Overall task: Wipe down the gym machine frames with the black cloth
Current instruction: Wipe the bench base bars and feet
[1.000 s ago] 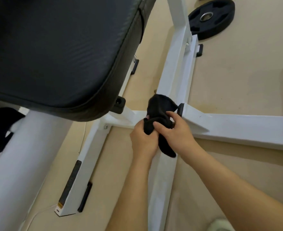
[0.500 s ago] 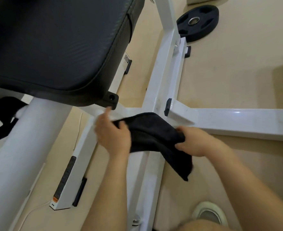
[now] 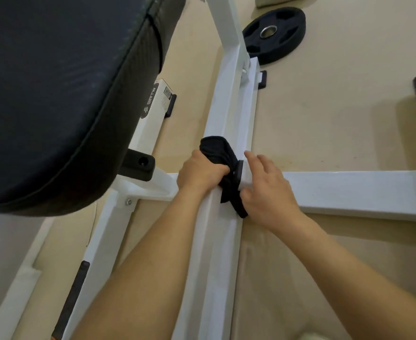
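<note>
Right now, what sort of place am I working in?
Most likely a gym: a black padded seat, a white machine frame on the floor, and a weight plate lying beyond it.

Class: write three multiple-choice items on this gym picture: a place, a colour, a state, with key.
1. Where is the weight plate? A on a rack; B on the floor; C in a hand.
2. What colour is the machine frame? A white; B red; C green.
3. What is the left hand doing? A hanging empty; B lifting the plate; C gripping the black cloth.
Key: B, it lies flat on the beige floor; A, its bars are white; C, its fingers curl round the cloth.
</note>
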`<state>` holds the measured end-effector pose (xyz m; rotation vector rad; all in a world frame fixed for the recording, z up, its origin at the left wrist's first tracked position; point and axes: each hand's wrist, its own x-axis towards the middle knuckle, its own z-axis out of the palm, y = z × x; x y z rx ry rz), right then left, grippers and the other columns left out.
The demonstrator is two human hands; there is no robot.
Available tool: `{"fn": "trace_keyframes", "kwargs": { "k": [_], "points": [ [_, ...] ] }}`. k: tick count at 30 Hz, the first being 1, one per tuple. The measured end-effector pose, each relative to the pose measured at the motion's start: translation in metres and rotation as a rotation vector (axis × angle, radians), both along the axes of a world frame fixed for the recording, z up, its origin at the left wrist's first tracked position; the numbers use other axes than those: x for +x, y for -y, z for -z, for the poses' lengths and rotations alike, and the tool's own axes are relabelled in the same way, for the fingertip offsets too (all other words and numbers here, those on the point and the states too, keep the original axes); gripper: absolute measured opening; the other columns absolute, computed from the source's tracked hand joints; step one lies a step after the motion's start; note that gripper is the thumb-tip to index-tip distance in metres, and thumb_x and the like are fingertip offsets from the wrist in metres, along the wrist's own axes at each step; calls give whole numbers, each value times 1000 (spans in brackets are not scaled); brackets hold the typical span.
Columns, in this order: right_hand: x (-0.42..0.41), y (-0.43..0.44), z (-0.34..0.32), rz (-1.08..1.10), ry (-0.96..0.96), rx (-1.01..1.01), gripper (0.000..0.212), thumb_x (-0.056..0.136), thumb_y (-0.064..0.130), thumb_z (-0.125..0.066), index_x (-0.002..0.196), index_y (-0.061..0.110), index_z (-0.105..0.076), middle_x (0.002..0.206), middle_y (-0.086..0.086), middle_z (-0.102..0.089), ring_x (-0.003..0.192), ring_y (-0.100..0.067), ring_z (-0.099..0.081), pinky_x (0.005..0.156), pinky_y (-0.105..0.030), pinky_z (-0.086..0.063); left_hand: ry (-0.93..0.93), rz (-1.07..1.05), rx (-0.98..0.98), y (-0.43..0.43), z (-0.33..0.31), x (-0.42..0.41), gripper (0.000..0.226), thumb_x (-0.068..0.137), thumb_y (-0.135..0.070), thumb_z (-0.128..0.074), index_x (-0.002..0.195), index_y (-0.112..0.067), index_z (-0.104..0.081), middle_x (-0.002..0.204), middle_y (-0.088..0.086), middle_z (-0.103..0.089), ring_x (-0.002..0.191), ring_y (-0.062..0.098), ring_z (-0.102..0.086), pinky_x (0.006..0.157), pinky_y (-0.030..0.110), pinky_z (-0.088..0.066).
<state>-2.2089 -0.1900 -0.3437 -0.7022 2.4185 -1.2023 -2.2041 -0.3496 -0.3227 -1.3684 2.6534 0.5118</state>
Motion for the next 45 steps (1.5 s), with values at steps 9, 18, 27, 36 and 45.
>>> {"fn": "trace_keyframes", "kwargs": {
  "k": [9, 18, 27, 36, 45],
  "points": [
    [-44, 57, -4, -255, -13, 14, 76, 91, 26, -45, 151, 6, -4, 157, -9, -15, 140, -25, -26, 112, -38, -27, -16, 24, -54, 34, 4, -115, 65, 59, -44, -66, 117, -16, -55, 98, 1, -64, 83, 22, -55, 69, 29, -43],
    [-78, 47, -6, 26, 438, -394, 47, 92, 14, -47, 136, 29, -37, 124, 15, -37, 108, 2, -42, 85, -10, -31, -24, 43, -104, 32, -1, -148, 64, 70, -41, -64, 123, -13, -40, 95, 2, -54, 79, 23, -49, 60, 30, -35],
    [-50, 81, -20, -238, 146, 113, 73, 99, 36, -36, 152, 11, 7, 153, -15, -26, 123, -36, -45, 99, -42, -38, 28, 132, -99, -11, -1, 23, 37, 84, -42, -54, 104, -21, -31, 87, -1, -62, 64, 16, -50, 52, 31, -37],
    [-71, 38, 11, 1, 506, -213, 42, 99, 21, -42, 140, 17, -46, 138, -2, -53, 126, -20, -48, 100, -30, -39, 79, 266, -250, 9, 3, -115, 81, 92, -37, -52, 152, -21, 0, 151, 17, -23, 127, 37, -39, 92, 44, -41],
    [-78, 8, 10, 461, 952, -722, 44, 96, 25, -51, 140, 25, -47, 133, -1, -57, 117, -16, -56, 104, -36, -44, 122, 750, -21, -67, 11, -64, 38, 92, -25, -43, 128, -17, -53, 123, 4, -59, 115, 25, -55, 93, 42, -43]
  ]
}}
